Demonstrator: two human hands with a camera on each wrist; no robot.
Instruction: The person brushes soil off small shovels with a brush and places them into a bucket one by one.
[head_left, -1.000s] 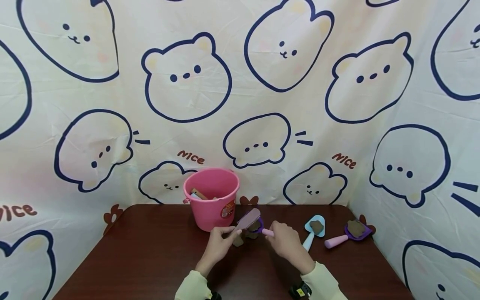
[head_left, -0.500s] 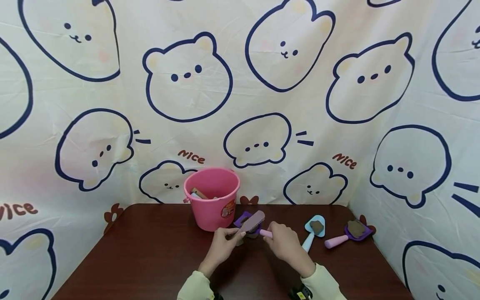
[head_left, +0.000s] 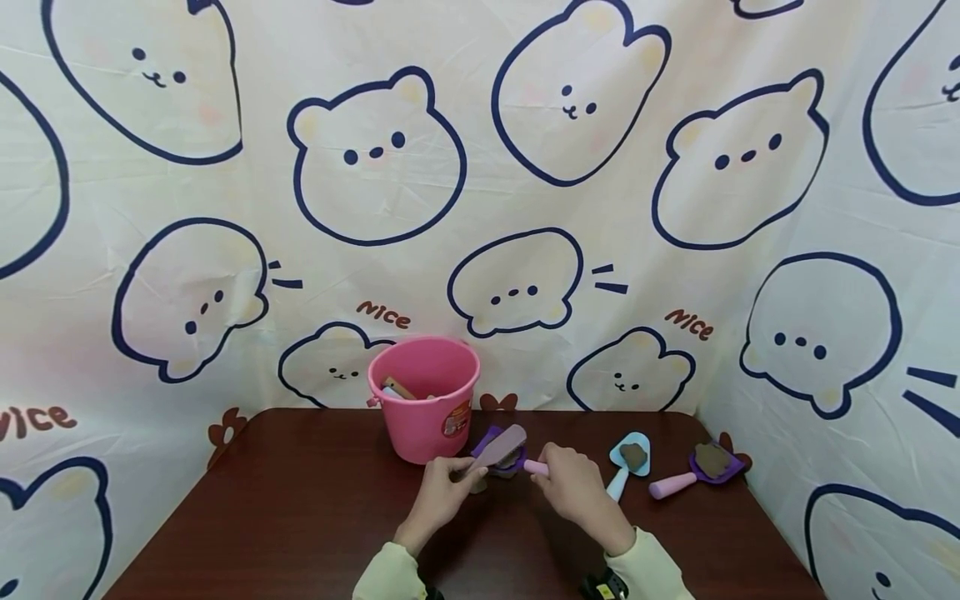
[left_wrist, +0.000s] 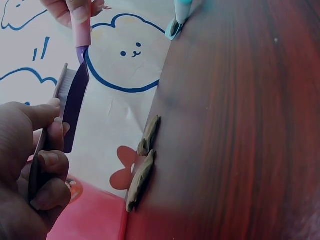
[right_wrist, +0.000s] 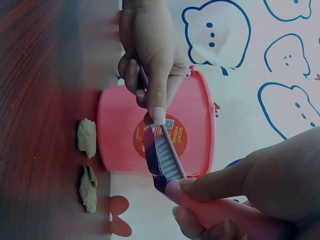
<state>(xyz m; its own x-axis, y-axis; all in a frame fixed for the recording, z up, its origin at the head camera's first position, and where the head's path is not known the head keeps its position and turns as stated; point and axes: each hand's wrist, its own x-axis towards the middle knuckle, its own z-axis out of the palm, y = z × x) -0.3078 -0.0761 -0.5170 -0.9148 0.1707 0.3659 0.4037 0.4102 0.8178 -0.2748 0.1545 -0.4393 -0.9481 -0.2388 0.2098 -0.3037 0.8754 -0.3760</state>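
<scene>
My left hand [head_left: 441, 492] pinches a mauve brush [head_left: 501, 450] by its handle. Pale bristles [right_wrist: 167, 159] face the scoop of a small purple toy shovel [left_wrist: 75, 107], right at its surface in both wrist views. The shovel's pink handle [right_wrist: 215, 207] is gripped by my right hand [head_left: 576, 490], thumb along the top. Brush and shovel are held above the table. Below them lie two brownish lumps, one lump [left_wrist: 141, 182] beside the other lump [left_wrist: 149, 135], partly hidden in the head view.
A pink bucket [head_left: 427, 425] with several things inside stands behind my left hand. To the right lie a light blue shovel [head_left: 617, 483] and another purple shovel with a pink handle [head_left: 672, 483], each bearing a brown lump. A printed cloth wall [head_left: 525, 367] borders the dark table [head_left: 300, 517].
The brush has shifted slightly right and down over the scoop. The shovel has tilted or slid a little left, so more of its purple scoop shows. Both hands keep their hold.
</scene>
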